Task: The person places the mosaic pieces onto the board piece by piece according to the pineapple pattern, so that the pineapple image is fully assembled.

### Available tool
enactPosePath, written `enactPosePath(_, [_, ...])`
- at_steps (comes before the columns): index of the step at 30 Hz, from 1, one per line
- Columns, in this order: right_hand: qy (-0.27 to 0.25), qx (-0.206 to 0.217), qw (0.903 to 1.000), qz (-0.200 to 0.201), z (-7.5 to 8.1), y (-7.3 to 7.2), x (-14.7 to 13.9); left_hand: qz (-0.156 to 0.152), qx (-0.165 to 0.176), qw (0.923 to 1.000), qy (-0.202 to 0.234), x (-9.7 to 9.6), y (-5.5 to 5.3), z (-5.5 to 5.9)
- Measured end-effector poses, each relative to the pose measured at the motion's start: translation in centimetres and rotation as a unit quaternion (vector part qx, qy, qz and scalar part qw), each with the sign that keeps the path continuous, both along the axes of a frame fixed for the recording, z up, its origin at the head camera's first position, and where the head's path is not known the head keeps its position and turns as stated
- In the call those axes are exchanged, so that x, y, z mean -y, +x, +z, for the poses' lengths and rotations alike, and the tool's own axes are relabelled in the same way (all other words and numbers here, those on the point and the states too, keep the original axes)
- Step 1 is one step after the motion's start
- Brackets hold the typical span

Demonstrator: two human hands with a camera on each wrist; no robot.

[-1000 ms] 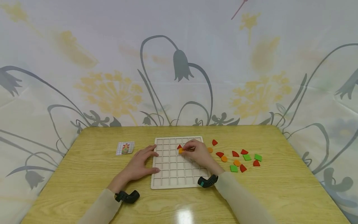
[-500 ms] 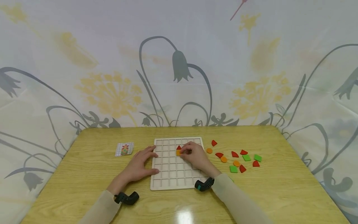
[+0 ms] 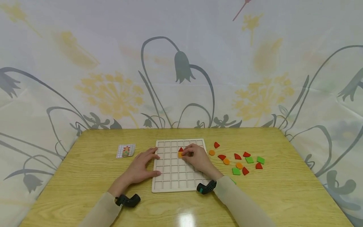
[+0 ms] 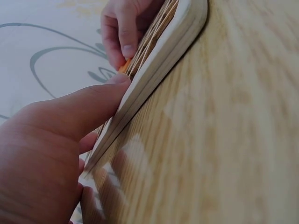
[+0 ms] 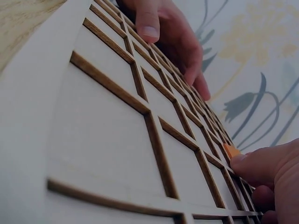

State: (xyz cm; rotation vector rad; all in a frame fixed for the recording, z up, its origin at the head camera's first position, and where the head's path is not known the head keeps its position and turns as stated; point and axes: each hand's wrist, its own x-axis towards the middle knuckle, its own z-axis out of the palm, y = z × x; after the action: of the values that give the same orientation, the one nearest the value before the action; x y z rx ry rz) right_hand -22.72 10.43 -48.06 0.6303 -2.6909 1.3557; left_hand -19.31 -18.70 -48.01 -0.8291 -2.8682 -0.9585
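Observation:
A white grid board (image 3: pixel 166 186) with thin wooden dividers lies flat on the table. My left hand (image 3: pixel 139 168) rests at its left edge, fingers spread and thumb on the rim, as the left wrist view also shows. Over the board's upper middle, my right hand (image 3: pixel 197 158) pinches an orange square tile (image 3: pixel 180 154) between thumb and fingertips. The tile sits at a grid cell just below a red triangle tile (image 3: pixel 181 149). In the right wrist view, part of the orange tile (image 5: pixel 230 150) stands up above the dividers beside the thumb; the fingers hide the rest.
Right of the board lie loose red quarter-circle pieces (image 3: pixel 237 156), orange discs (image 3: pixel 226 161) and green squares (image 3: pixel 236 171). Another green piece (image 3: pixel 233 182) shows partly behind the right sleeve. A small card (image 3: pixel 125 151) printed with a coloured pattern lies left of the board.
My right hand has moved slightly left and down, bringing the orange square tile into line under the red triangle tile. My left hand stays at the board's edge.

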Motion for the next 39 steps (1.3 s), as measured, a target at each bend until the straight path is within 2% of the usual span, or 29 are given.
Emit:
enactPosePath(7, [0.000, -0.021, 0.9997, 0.011, 0.1, 0.2, -0.1, -0.001, 0.001, 1.0000, 0.004, 0.0, 0.1, 0.0])
enactPosePath(19, [-0.035, -0.003, 0.9993, -0.006, -0.2, -0.2, -0.4, -0.005, 0.000, 0.9999, 0.010, 0.0, 0.4, 0.2])
enactPosePath(27, [-0.101, 0.049, 0.9937, -0.008, 0.9, -0.6, -1.5, -0.006, 0.007, 0.9999, 0.008, -0.1, 0.2, 0.6])
enactPosePath(31, [-0.088, 0.045, 0.9950, -0.013, 1.7, -1.2, -2.9, -0.008, 0.007, 0.9999, 0.008, 0.0, 0.2, 0.5])
enactPosePath(34, [-0.063, 0.026, 0.9976, -0.015, 2.1, -1.8, -4.5, -0.009, 0.006, 0.9999, 0.006, 0.0, 0.2, 0.4])
enactPosePath(39, [-0.020, 0.020, 0.9985, -0.048, 2.3, -2.4, -7.9, -0.009, 0.005, 0.9999, 0.006, 0.0, 0.2, 0.4])
